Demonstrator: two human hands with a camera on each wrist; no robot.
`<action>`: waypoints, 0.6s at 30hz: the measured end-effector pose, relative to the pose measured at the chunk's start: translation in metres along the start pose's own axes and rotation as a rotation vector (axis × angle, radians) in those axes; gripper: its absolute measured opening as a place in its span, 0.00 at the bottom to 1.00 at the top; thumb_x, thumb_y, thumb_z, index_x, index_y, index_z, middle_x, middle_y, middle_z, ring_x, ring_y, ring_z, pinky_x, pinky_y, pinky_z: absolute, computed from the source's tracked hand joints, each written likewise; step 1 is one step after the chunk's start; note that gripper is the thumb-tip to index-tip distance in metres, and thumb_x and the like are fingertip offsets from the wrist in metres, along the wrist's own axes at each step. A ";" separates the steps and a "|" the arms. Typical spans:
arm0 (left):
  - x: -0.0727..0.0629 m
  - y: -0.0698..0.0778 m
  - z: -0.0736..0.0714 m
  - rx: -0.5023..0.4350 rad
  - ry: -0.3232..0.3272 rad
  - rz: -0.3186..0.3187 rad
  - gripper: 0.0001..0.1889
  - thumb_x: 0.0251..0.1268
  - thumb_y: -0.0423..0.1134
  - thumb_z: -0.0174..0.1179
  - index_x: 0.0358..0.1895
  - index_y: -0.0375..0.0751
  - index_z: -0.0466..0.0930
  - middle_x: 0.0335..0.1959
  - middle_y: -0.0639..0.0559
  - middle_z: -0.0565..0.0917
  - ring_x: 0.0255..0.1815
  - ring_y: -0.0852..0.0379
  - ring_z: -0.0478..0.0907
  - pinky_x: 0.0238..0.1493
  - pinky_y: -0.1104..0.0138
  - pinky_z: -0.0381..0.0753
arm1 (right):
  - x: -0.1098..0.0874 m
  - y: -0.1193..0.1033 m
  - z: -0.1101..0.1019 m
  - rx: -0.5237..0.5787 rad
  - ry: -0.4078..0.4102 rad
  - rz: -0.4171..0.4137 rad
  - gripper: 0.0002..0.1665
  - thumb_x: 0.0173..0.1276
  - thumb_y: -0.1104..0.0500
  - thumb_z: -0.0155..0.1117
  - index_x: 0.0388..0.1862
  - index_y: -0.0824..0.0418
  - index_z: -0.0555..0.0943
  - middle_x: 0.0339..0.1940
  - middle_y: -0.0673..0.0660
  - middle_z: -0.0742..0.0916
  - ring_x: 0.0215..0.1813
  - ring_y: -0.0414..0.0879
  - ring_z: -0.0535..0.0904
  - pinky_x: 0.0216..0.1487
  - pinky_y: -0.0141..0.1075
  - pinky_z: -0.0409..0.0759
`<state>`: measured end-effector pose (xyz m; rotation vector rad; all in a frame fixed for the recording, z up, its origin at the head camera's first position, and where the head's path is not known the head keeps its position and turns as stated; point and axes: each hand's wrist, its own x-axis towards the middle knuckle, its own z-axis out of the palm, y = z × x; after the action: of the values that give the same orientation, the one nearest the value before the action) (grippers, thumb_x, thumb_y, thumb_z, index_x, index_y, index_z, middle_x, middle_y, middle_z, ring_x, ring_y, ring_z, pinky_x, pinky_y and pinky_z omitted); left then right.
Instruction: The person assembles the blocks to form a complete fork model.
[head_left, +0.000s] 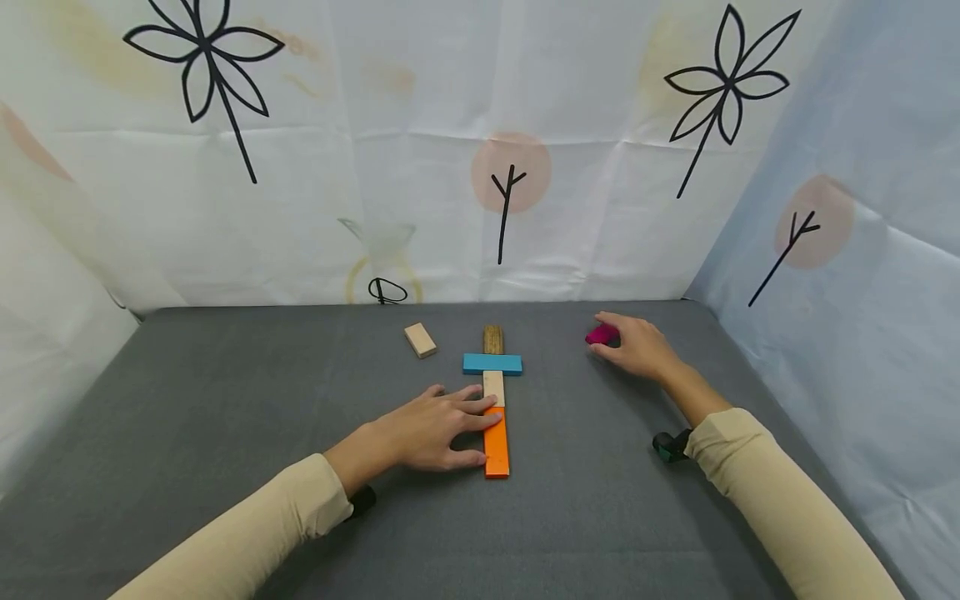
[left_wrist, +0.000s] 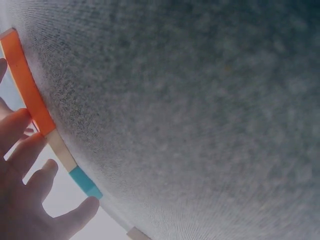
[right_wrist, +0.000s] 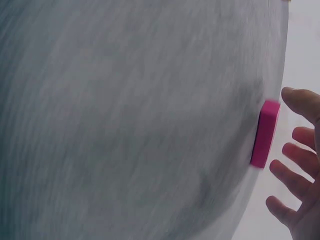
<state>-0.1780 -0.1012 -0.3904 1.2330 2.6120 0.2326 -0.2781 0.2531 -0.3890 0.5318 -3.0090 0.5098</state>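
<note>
Wooden blocks lie in a line in the middle of the table. Nearest is a long orange block [head_left: 496,457], then a pale wood block [head_left: 492,387], a blue block [head_left: 474,364] set crosswise, and a brown block [head_left: 492,338] at the far end. My left hand [head_left: 435,431] has its fingers spread, with fingertips over the orange and pale blocks. At the right, my right hand [head_left: 637,346] reaches around a magenta block [head_left: 600,335], thumb and fingers parted. In the right wrist view the fingers [right_wrist: 290,180] are loosely bent beside the magenta block [right_wrist: 265,134], not closed on it.
A loose pale wood block [head_left: 420,341] lies left of the line's far end. Grey cloth covers the table [head_left: 262,400]. White printed fabric [head_left: 420,167] hangs behind, and more fabric [head_left: 862,375] stands along the right side.
</note>
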 end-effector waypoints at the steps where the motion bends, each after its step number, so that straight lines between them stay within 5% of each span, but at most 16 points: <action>1: 0.000 0.000 0.000 0.001 -0.001 0.000 0.33 0.72 0.61 0.54 0.75 0.52 0.67 0.78 0.55 0.61 0.79 0.50 0.54 0.68 0.36 0.59 | -0.002 0.003 -0.002 0.005 0.008 0.008 0.34 0.69 0.53 0.68 0.69 0.68 0.73 0.61 0.69 0.81 0.57 0.63 0.78 0.54 0.59 0.73; 18: 0.000 0.000 0.001 -0.002 0.011 -0.001 0.33 0.71 0.63 0.54 0.74 0.53 0.68 0.77 0.56 0.62 0.79 0.50 0.54 0.68 0.36 0.59 | -0.004 0.013 0.002 0.032 0.027 0.095 0.30 0.69 0.52 0.67 0.62 0.72 0.78 0.64 0.72 0.78 0.67 0.68 0.70 0.64 0.63 0.67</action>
<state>-0.1774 -0.1008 -0.3912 1.2332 2.6207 0.2423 -0.2784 0.2658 -0.3953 0.3817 -3.0160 0.5674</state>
